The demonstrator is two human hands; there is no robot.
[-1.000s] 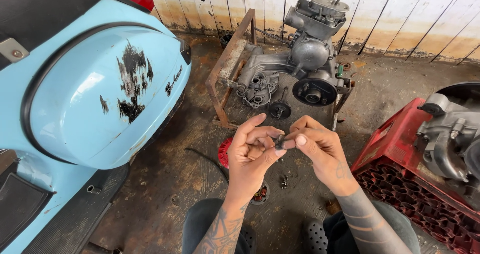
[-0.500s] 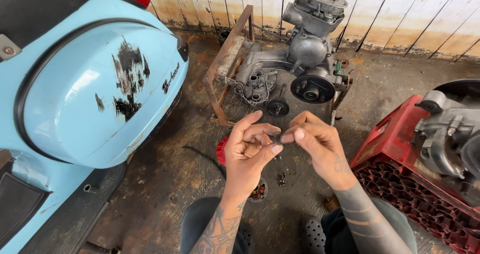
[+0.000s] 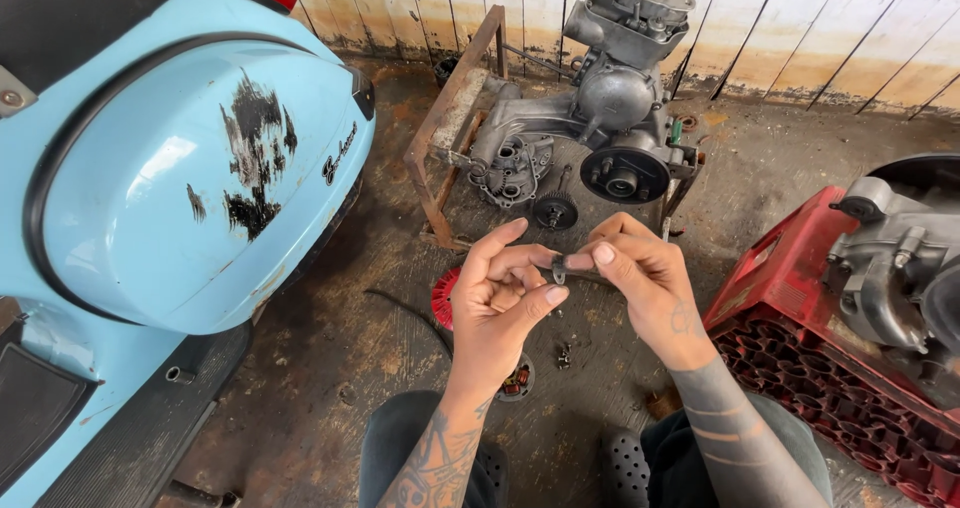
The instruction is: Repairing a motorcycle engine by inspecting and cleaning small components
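Bare tattooed forearms, dark trousers, black perforated clogs (image 3: 628, 468)

A stained, dusty concrete floor (image 3: 330, 368) meets a whitewashed plank wall (image 3: 800, 18) at twelve o'clock. A pale blue scooter (image 3: 170, 188) stands at nine o'clock, a red plastic crate (image 3: 800, 368) at four o'clock, in even daylight.

One head-worn camera here, looking steeply down and forward. Hands (image 3: 575, 288) sit close below; floor (image 3: 330, 338), engine (image 3: 600, 118) and wall (image 3: 800, 28) lie beyond.
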